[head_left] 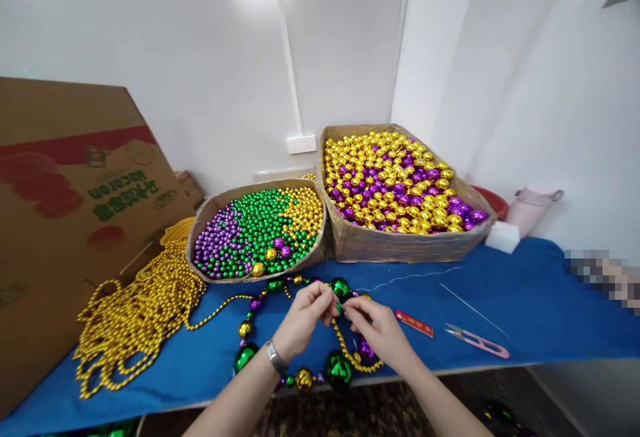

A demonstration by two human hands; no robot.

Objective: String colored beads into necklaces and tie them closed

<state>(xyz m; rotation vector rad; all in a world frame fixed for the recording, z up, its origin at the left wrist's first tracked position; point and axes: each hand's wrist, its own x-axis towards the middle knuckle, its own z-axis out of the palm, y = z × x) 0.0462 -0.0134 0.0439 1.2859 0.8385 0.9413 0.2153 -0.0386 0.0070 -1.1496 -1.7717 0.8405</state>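
Both my hands meet above the blue table, fingertips pinched close together around a small green bead. My left hand, with a metal-banded watch on its wrist, is closed on the bead necklace near a large green ball. From the other side, my right hand pinches the necklace too; the thread between the fingers is too fine to make out. The bead necklace lies in a loop of green, gold and purple balls below the hands. A gold bead chain runs inside the loop.
Beads fill a smaller carton and a larger one behind. Gold bead chains pile up beside a big cardboard box. Right of my hands are a red packet, pink thread snips and a long needle.
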